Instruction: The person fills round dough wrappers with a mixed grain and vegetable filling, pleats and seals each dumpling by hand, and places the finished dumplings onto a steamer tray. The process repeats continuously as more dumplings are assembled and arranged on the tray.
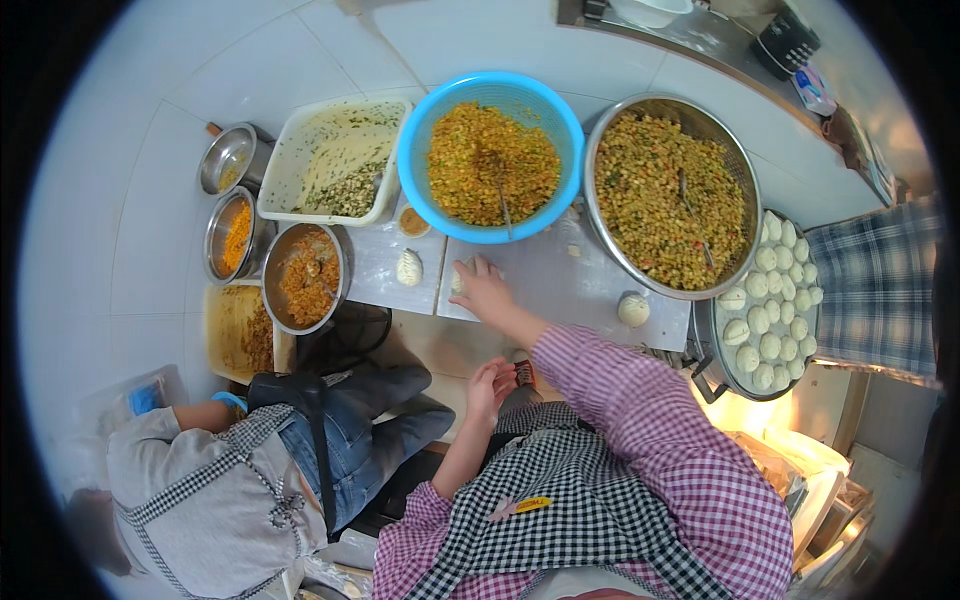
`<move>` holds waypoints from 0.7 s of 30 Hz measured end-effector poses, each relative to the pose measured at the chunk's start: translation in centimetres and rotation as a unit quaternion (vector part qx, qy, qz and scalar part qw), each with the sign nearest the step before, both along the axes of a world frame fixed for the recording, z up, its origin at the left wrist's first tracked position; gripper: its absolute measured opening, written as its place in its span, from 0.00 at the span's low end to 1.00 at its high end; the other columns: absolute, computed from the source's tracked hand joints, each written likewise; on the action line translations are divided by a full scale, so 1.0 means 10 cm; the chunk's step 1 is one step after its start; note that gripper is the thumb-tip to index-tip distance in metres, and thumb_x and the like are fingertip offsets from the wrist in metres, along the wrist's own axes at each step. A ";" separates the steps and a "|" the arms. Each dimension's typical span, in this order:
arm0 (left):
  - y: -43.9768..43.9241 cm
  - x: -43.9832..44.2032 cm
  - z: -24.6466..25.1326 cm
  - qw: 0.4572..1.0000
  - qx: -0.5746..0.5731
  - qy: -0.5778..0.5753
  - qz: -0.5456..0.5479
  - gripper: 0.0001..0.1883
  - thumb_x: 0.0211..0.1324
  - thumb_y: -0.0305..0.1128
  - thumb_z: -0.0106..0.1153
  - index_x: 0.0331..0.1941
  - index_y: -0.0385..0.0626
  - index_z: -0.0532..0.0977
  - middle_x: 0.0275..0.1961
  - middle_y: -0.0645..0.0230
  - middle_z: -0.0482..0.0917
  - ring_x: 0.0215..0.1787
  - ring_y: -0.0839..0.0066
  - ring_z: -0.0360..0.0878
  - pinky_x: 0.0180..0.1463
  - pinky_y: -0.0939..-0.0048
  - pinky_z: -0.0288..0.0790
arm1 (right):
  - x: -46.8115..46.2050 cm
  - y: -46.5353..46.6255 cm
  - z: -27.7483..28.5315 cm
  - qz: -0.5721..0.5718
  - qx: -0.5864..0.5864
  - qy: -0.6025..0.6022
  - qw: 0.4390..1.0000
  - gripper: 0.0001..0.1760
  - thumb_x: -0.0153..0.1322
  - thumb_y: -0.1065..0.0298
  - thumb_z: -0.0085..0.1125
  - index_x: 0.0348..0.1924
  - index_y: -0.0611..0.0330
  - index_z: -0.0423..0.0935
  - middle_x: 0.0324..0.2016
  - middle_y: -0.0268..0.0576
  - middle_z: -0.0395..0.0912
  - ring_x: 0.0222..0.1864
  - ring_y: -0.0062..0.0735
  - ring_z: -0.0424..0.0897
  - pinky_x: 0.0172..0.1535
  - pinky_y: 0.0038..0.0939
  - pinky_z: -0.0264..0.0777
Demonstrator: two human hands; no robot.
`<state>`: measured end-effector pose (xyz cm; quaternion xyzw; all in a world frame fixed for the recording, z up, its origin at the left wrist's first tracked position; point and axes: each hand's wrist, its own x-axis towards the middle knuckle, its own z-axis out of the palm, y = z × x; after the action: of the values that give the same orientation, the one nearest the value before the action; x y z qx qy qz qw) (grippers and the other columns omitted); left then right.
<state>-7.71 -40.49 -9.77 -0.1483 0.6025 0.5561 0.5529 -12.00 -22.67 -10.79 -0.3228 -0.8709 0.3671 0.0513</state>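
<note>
My right hand (486, 291) reaches over the steel-topped table (555, 289), its fingers and thumb around a pale dough bun (463, 276) that is partly hidden beneath them. My left hand (491, 384) hangs in front of my apron, off the table's near edge, fingers loosely bent and holding nothing. On the table left of my right hand lies a pleated, elongated bun (409, 268). Farther right sits a round pleated bun (634, 309). Beyond my right hand stands a blue plastic colander (415, 169) of chopped yellowish filling, a spoon in it.
A perforated steel bowl (598, 225) of filling stands right, beside a round steamer tray (727, 330) bearing several buns. Left are a white plastic tub (274, 187), steel bowls (268, 289) and a small cup (412, 222). A co-worker (217, 495) in a checked apron is close on my left.
</note>
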 end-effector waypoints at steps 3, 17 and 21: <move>-0.07 -0.03 -0.03 1.000 -0.015 -0.004 0.022 0.17 0.75 0.38 0.44 0.59 0.44 0.73 0.53 0.63 0.82 0.53 0.69 0.80 0.57 0.64 0.75 | -0.39 -0.09 -0.21 0.020 0.066 -0.048 0.996 0.31 0.66 0.60 0.70 0.61 0.54 0.72 0.60 0.60 0.67 0.63 0.63 0.68 0.62 0.54 0.69; 1.07 0.70 0.12 0.958 0.035 -0.027 -0.282 0.15 0.77 0.38 0.45 0.58 0.45 0.74 0.50 0.65 0.84 0.48 0.75 0.83 0.49 0.70 0.78 | 4.06 0.76 0.91 -0.325 -0.402 0.200 0.833 0.26 0.70 0.60 0.71 0.59 0.51 0.77 0.51 0.34 0.79 0.51 0.26 0.79 0.52 0.27 0.76; 1.62 1.35 0.34 0.889 0.099 -0.012 -0.447 0.16 0.78 0.38 0.45 0.58 0.44 0.75 0.51 0.67 0.83 0.49 0.76 0.82 0.50 0.71 0.77 | 5.73 1.39 0.99 -0.556 -0.288 0.367 0.688 0.25 0.73 0.66 0.67 0.63 0.52 0.72 0.47 0.35 0.80 0.46 0.21 0.80 0.41 0.24 0.77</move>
<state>5.77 -24.26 -6.38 0.1852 0.5402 0.3053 0.7620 45.30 -8.73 -0.89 -0.5863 -0.2956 0.5932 0.4658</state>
